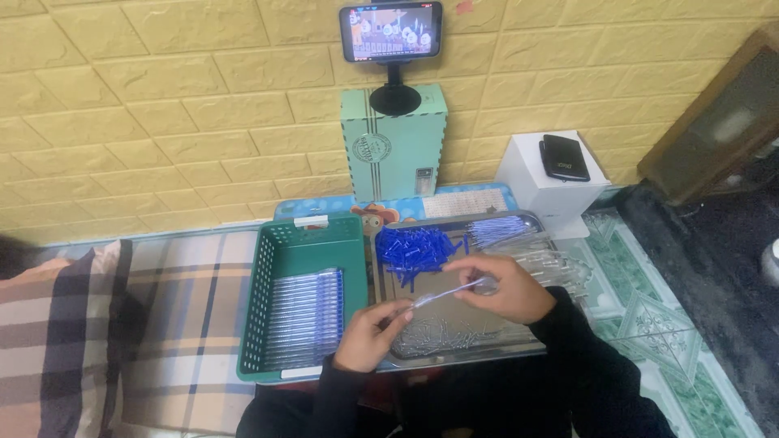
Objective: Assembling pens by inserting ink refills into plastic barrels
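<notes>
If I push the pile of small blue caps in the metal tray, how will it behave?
The blue caps lie loose, so they would probably scatter, not move together. They look small and plastic, likely light. The metal tray rim should stop them.

Two hands (369, 334), one basket (302, 235), one tray (531, 350), one phone (391, 31).

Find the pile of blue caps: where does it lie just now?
The blue caps lie at the far left of the metal tray, beside the green basket, just beyond both hands.
</notes>
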